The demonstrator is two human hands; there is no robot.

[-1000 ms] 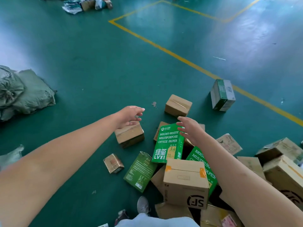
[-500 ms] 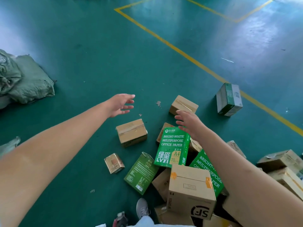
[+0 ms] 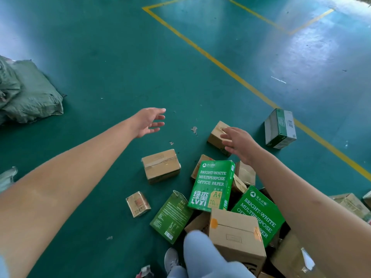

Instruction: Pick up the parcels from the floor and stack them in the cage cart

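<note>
I am reaching both empty, spread-fingered hands toward a small brown parcel lying on the green floor. My right hand is hovering over it, nearer; my left hand is well apart, to its left.

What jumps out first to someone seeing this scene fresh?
Two bare arms stretch forward, left hand and right hand open above a green floor. Below the right hand lies a jumble of parcels, brightest a green office paper pack. A yellow line crosses the floor beyond.
</note>
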